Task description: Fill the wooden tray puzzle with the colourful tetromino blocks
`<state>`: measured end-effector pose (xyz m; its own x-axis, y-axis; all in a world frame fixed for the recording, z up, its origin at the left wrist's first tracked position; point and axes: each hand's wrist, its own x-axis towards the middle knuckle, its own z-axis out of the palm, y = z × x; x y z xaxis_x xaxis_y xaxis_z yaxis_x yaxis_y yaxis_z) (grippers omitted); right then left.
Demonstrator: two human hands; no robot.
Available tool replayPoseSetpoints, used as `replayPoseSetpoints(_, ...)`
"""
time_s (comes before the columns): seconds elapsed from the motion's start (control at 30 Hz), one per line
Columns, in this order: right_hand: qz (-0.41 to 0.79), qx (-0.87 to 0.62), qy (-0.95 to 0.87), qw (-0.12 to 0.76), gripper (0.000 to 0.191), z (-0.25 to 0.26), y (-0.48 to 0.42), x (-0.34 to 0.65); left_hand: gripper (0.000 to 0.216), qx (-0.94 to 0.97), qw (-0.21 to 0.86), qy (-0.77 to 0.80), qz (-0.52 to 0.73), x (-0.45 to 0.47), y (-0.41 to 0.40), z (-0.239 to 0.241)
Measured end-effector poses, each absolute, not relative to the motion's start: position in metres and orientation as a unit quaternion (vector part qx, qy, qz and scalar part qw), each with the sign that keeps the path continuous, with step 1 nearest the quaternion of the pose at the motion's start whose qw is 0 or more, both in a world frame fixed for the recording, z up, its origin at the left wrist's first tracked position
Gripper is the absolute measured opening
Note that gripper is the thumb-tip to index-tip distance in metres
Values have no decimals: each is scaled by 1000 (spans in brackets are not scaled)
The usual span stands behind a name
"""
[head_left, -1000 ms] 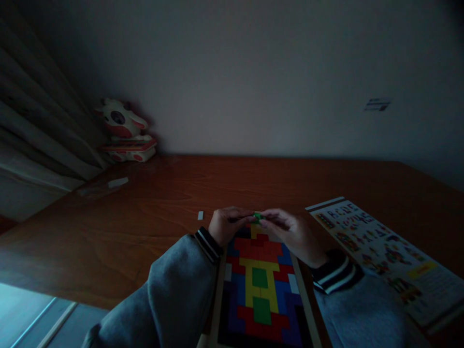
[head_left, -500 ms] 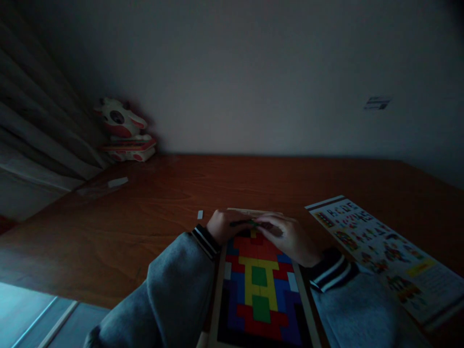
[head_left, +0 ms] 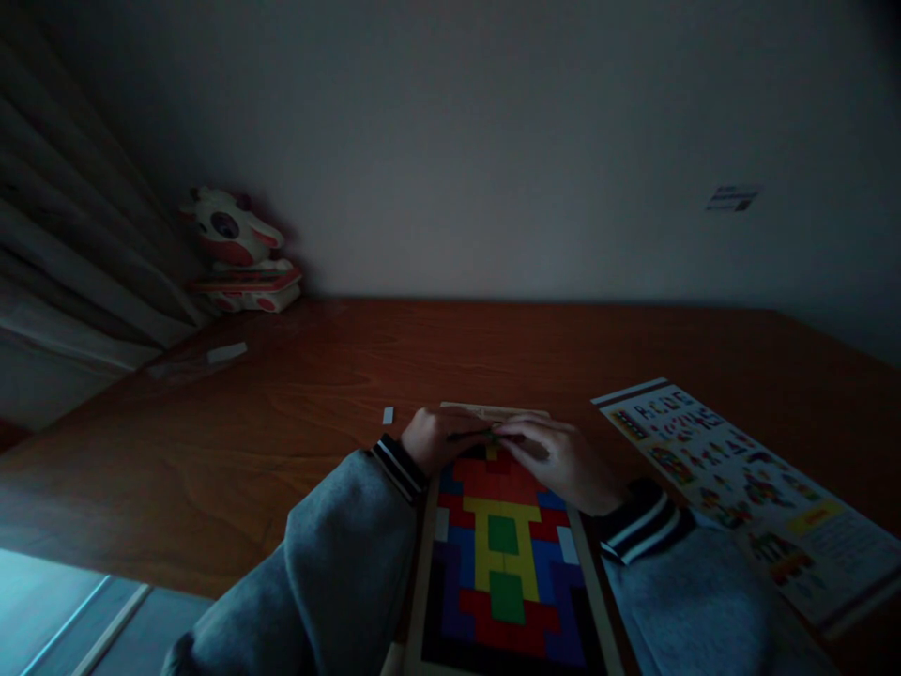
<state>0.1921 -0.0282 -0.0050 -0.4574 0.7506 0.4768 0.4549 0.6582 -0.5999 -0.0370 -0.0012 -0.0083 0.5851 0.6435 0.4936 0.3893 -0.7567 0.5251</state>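
A wooden-framed puzzle board (head_left: 418, 615) lies in front of me, filled with coloured blocks: red, blue and black ones around a yellow shape (head_left: 526, 563) with two green blocks (head_left: 506, 597). Over the board's far end my left hand (head_left: 437, 438) and my right hand (head_left: 555, 456) meet at the fingertips. Both have their fingers bent and pinched together. A tiny greenish bit shows between the fingertips, too small and dark to name. My hands hide part of the far rows. A small white piece (head_left: 389, 415) lies on the table left of my left hand.
A printed pattern sheet (head_left: 739, 498) lies on the wooden table (head_left: 296, 451) right of the board. At the back left stands a cow-shaped toy (head_left: 243, 253) beside a curtain (head_left: 77, 225). A white slip (head_left: 227, 353) lies near the table's left edge.
My hands stay over the far end of the board, with only a slight shift of the right fingers. The blocks and the sheet look the same.
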Motion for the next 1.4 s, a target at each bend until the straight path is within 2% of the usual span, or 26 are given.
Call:
replayPoseSetpoints(0.37,227,-411,-801,372,15,-8,-28,192,20,872,193,295,339,-36,-2,-11)
replayPoseSetpoints(0.57,217,-444,-803,333,31,-9,-26,195,15,823,210,396,348,-33,-3,-6)
replayPoseSetpoints(0.83,204,-446,-811,319,37,-9,-28,191,15,769,226,473,366,-31,-3,-6)
replayPoseSetpoints(1.13,192,-471,-795,332,25,-12,-27,188,14,764,230,474,371,-32,-2,-6)
replayPoseSetpoints(1.4,206,-467,-801,313,24,1,-27,197,14,769,225,470,370,-31,-2,-6)
